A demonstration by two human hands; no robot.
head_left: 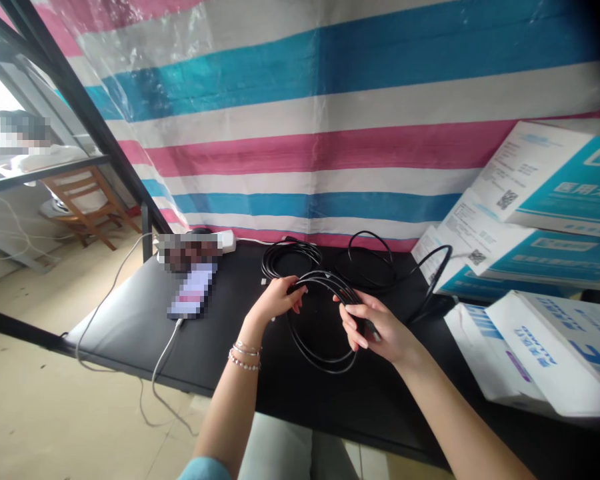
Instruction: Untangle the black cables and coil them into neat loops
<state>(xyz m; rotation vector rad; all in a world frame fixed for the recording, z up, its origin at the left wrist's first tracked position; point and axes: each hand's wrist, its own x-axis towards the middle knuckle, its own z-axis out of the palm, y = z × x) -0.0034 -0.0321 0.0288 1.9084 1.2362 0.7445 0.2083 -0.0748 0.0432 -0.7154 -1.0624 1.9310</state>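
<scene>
A black cable [330, 363] hangs in a loose coil between my two hands, just above the black tabletop [260, 393]. My right hand [373, 321] is closed around the bundled strands on the right side, with a plug end showing by the fingers. On the coil's upper left, my left hand [283, 299] has its fingers curled round the strands. Behind my left hand lies another coiled black cable [267, 257]. A further loop of black cable [373, 235] rests behind my right hand and runs right toward the boxes.
At the right stand several stacked blue-and-white boxes [530, 257], with white boxes [545, 360] in front. A phone [193, 290] on a white charging cable [163, 360] lies at the left, near a white power strip [227, 241]. A striped sheet [300, 153] hangs behind. A person [55, 157] sits far left.
</scene>
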